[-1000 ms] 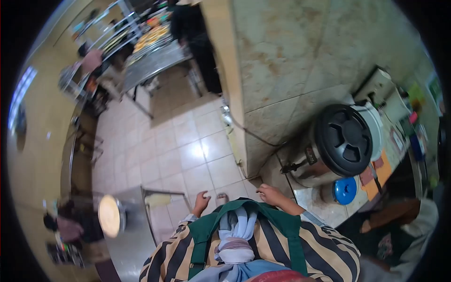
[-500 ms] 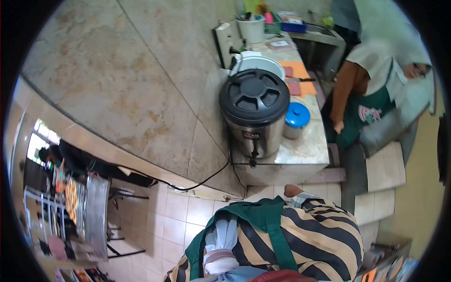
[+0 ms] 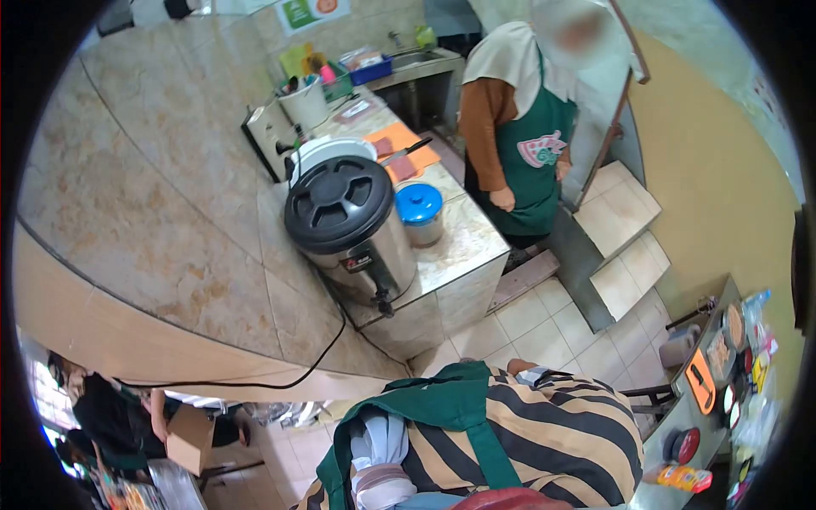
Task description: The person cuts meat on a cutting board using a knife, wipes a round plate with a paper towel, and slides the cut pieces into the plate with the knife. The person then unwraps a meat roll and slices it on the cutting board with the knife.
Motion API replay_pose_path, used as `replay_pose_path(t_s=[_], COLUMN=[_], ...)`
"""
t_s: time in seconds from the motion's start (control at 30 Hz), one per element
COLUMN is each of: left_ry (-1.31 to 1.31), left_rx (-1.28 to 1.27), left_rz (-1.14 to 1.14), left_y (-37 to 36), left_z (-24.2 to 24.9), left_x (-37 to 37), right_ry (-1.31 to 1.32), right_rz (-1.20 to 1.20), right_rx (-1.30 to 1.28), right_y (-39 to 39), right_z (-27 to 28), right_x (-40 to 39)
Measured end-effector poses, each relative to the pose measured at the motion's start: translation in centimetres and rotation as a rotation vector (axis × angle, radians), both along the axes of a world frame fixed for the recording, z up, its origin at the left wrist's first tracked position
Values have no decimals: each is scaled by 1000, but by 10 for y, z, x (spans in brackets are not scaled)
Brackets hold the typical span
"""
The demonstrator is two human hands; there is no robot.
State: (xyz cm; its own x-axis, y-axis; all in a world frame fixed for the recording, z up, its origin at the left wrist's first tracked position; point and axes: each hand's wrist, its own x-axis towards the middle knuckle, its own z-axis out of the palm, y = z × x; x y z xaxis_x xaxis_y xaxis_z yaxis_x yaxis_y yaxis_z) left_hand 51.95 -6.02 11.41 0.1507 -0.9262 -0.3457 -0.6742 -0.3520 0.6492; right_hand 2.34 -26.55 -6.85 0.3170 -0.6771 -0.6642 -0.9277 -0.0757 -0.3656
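Note:
My right hand (image 3: pixel 518 365) shows only as a small patch of skin beyond the cuff of my striped sleeve (image 3: pixel 569 416). Its fingers are hidden, so whether it holds anything cannot be seen. My left hand is out of sight. A green apron (image 3: pixel 425 399) covers my front. Ahead of me, a steel drink dispenser (image 3: pixel 374 272) with a black lid and tap stands at the counter's near end. Beside it is a tub with a blue lid (image 3: pixel 419 204). Behind these lie a knife (image 3: pixel 408 151) and pinkish pieces on an orange cutting board (image 3: pixel 429 157).
A person in a green apron (image 3: pixel 531 161) stands right of the counter (image 3: pixel 467 242), near tiled steps (image 3: pixel 616 208). At lower right, a table holds an orange board with a knife (image 3: pixel 701 382). Lower left, another person holds a cardboard box (image 3: pixel 189 438). A cable (image 3: pixel 280 382) hangs along the wall.
My view has swung, so the counter and dispenser sit further left and the table at lower right shows more. The person in the apron now appears more upright. A cardboard box has come into view.

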Motion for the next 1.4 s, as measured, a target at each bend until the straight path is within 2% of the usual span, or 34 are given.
replay_pose_path(t_s=[0.17,0.23,0.3,0.4,0.43,0.5,0.67,0.8,0.97,1.4], left_ry=[12,22,34,51,56,66,88,97,104,180], left_rx=[12,29,52,87,98,119,171,220,284,446], left_rz=[-66,-79,-87,-90,-87,-77,-56,-63,-108,-189], left_y=[-31,-36,-35,-33,-33,-31,-28,-26,-34,-58], left_z=[56,75,94,121,130,146,185,215,246,293], left_x=[-4,-8,-14,-21,-23,-26,-31,-33,-38,-85], right_ry=[17,24,27,29,30,3,23,33,3,47], right_rz=[199,237,332,205,206,51,52,71,54,21], right_rx=[-25,-27,-137,-91,-93,-33,6,-13,-51,-107], right_y=[-15,-18,-25,-38,-36,-28,-29,-38,-33,-49], right_z=[-45,-37,-29,-50,-31,19,29,13,47,51], right_x=[-16,-17,-14,-7,-1,10,20,24,31,44])
